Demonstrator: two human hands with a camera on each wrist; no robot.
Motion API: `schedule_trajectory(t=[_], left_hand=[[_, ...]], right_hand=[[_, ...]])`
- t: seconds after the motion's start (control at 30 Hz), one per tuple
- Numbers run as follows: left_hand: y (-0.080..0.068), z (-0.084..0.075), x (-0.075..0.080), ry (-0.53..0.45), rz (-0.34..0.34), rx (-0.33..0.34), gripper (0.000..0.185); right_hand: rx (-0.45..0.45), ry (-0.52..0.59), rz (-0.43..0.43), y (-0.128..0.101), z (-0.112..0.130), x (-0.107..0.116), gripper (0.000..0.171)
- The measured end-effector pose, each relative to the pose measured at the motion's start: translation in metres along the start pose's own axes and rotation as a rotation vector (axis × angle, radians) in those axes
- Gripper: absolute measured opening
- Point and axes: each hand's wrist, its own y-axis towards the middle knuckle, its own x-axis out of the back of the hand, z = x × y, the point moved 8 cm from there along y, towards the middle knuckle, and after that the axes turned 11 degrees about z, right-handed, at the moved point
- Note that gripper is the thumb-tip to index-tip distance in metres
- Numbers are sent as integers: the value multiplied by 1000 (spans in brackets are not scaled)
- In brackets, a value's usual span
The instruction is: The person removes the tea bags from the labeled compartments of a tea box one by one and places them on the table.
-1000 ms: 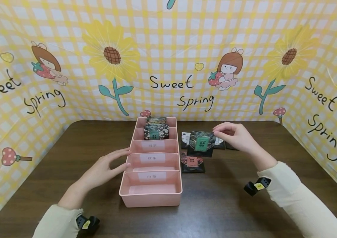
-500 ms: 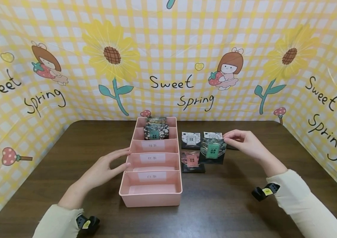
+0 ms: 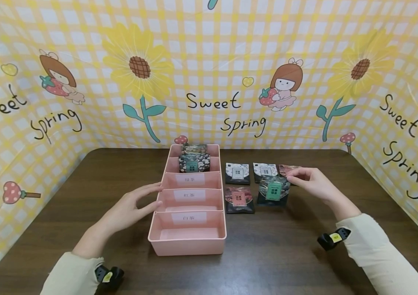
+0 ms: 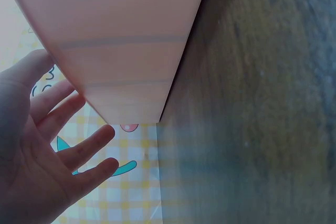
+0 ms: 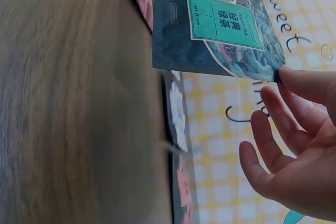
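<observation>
**Right hand pinching green tea packet by its corner, left hand flat on organizer**

Right hand (image 3: 310, 182): fingertips pinch the far-right corner of the green-label tea packet (image 3: 273, 191). Wrist view shows the packet (image 5: 218, 30) gripped at one corner only, other fingers (image 5: 265, 174) loosely spread and off it. Packet sits over the table (image 3: 275, 254), right of the tray, just right of the red-label packet (image 3: 239, 199). Can't tell whether its near edge touches the table.

Left hand (image 3: 131, 207): fingers straight, relaxed, resting against the left wall of the pink organizer (image 3: 188, 239), at about the middle compartments. Holding nothing. Left wrist view confirms: fingers (image 4: 79, 150) spread against the pink wall (image 4: 121, 40).

Organizer: five compartments in a row, near to far. Three near ones show white labels; the two far ones each hold dark packets (image 3: 193, 163).

Other packets on the table, far row right of the tray: white-label packet (image 3: 237, 173), a second white-label one (image 3: 265, 170), then a reddish one (image 3: 287, 169) partly hidden behind the right hand.

Backdrop: yellow gingham cloth (image 3: 209, 73) with sunflowers and "Sweet Spring" lettering.
</observation>
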Motion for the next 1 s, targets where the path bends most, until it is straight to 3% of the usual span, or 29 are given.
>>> schedule_trajectory(t=[0.53, 1.0], left_hand=[[0, 0, 0, -24, 11, -1, 45], [-1, 0, 0, -18, 2, 2, 45]], right_hand=[[-58, -22, 46, 8, -26, -6, 33], [-85, -26, -38, 21, -35, -12, 30]])
